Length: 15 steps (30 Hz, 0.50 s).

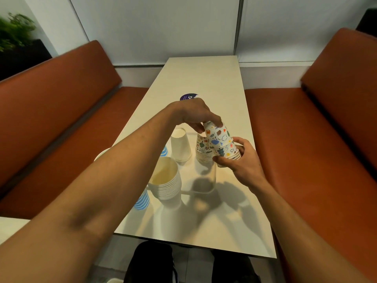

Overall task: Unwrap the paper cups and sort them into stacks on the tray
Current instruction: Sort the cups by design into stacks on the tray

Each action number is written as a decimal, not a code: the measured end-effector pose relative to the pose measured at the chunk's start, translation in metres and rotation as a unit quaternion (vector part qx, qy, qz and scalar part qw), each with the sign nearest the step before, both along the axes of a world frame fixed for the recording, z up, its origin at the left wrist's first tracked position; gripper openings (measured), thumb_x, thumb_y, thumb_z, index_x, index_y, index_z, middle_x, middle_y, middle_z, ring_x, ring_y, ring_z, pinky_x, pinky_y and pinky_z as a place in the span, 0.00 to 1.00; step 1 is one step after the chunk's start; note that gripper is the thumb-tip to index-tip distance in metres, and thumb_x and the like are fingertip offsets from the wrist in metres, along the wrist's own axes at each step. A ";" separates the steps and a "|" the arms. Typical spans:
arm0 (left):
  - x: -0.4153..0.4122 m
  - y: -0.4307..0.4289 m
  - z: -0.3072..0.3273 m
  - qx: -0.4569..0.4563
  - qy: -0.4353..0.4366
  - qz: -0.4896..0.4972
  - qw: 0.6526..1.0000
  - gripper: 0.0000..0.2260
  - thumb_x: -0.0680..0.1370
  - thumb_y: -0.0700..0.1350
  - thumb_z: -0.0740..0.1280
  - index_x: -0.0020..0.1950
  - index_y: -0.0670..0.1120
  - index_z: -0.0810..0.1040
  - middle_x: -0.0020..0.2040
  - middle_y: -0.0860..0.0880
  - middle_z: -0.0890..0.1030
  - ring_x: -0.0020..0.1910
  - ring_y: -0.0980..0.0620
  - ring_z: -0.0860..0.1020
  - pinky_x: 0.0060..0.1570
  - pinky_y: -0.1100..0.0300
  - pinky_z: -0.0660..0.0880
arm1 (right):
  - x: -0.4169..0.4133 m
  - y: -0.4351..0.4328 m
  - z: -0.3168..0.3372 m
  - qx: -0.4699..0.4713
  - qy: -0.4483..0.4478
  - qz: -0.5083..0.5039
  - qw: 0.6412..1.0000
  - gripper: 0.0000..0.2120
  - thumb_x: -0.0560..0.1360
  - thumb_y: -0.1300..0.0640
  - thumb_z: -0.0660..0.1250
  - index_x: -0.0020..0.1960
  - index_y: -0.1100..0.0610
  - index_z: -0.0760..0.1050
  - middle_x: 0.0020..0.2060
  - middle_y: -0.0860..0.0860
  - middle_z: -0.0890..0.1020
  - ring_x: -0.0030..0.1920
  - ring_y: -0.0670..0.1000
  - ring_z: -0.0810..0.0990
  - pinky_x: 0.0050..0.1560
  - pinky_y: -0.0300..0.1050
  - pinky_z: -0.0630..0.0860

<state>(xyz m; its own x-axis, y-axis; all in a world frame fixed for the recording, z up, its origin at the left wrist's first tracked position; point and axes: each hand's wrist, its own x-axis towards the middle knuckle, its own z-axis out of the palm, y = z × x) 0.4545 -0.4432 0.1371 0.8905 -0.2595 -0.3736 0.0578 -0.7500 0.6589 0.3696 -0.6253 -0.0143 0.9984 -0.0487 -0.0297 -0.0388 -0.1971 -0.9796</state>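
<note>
Picture cups (pixel 221 142) lean at three o'clock of the standing stack (pixel 203 153); the right hand (pixel 242 162) wraps their rims, the left hand (pixel 194 114) pinches the top cup (pixel 213 128). A hard tug could knock that stack over.

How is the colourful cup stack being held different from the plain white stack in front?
The colourful stack has little drawings; the white stack is plain. The colourful stack is tilted, bottoms up, held by the left hand and right hand; the white stack stands mouth up. Both are nested paper cups.
</note>
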 end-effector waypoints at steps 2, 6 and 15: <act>0.004 0.006 0.005 0.004 -0.025 0.020 0.999 0.18 0.73 0.53 0.78 0.54 0.41 0.86 0.50 0.45 0.87 0.42 0.49 0.86 0.51 0.54 0.85 | 0.000 -0.001 -0.002 -0.008 0.002 -0.012 1.000 0.45 0.60 0.50 0.87 0.71 0.49 0.69 0.60 0.51 0.81 0.56 0.53 0.85 0.53 0.58 0.85; 0.008 0.015 0.012 0.034 -0.100 0.066 0.992 0.19 0.75 0.53 0.76 0.59 0.41 0.82 0.53 0.46 0.85 0.47 0.49 0.83 0.42 0.57 0.83 | -0.002 -0.004 -0.006 -0.018 0.014 -0.037 0.999 0.45 0.61 0.50 0.87 0.72 0.49 0.69 0.60 0.50 0.81 0.54 0.51 0.85 0.53 0.55 0.85; 0.001 0.001 -0.010 0.117 -0.125 0.051 0.984 0.26 0.72 0.53 0.80 0.64 0.42 0.77 0.56 0.45 0.82 0.52 0.43 0.84 0.46 0.51 0.82 | -0.003 -0.005 -0.009 -0.033 0.025 -0.052 0.998 0.45 0.60 0.49 0.87 0.71 0.50 0.70 0.58 0.50 0.81 0.51 0.50 0.85 0.52 0.55 0.85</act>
